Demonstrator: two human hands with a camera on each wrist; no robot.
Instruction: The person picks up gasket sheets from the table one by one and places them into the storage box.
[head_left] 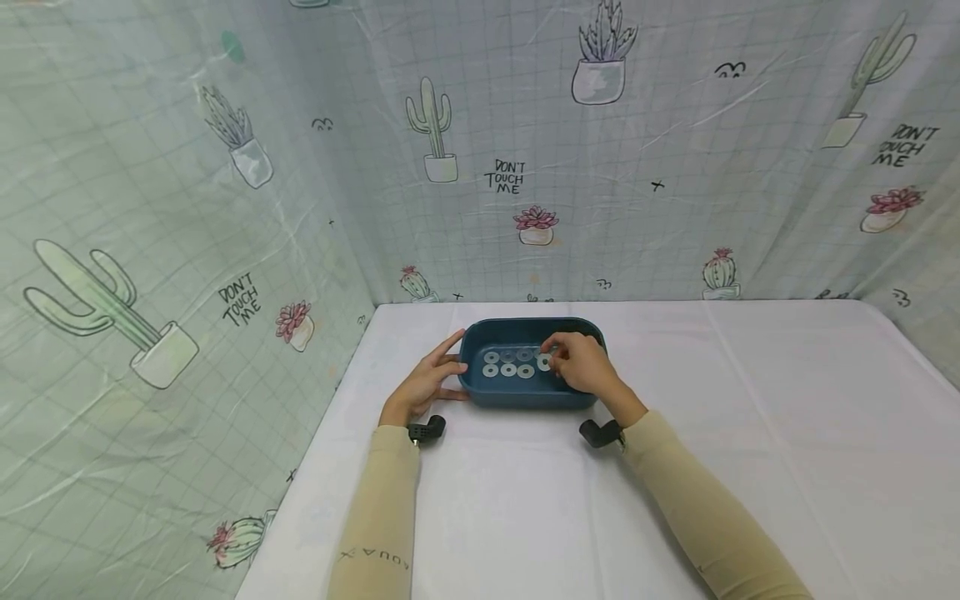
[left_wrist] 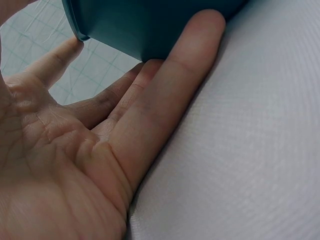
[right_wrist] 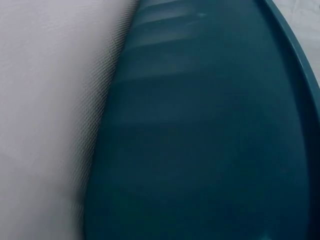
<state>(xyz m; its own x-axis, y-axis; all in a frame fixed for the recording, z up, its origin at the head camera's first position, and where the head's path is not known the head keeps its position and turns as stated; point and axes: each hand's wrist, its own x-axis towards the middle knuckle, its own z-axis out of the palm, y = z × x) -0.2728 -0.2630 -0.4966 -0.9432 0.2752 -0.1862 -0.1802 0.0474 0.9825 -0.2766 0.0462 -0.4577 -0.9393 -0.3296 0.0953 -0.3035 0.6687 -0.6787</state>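
Observation:
A dark teal oblong plastic tub stands on the white table. Flat pale ring-shaped washers, several of them, lie in rows on its floor. My left hand holds the tub's left end, its thumb over the rim and the other fingers against the outer wall. Seen from the left wrist, the little finger lies along the cloth and touches the tub. My right hand reaches inside from the right and pinches one washer between thumb and forefinger. Neither fingers nor washers appear in the right wrist view, only the tub wall.
White cloth covers the table. Behind it and to the left hangs a pale curtain printed with cacti. Each wrist carries a black camera mount, such as the one on the right wrist.

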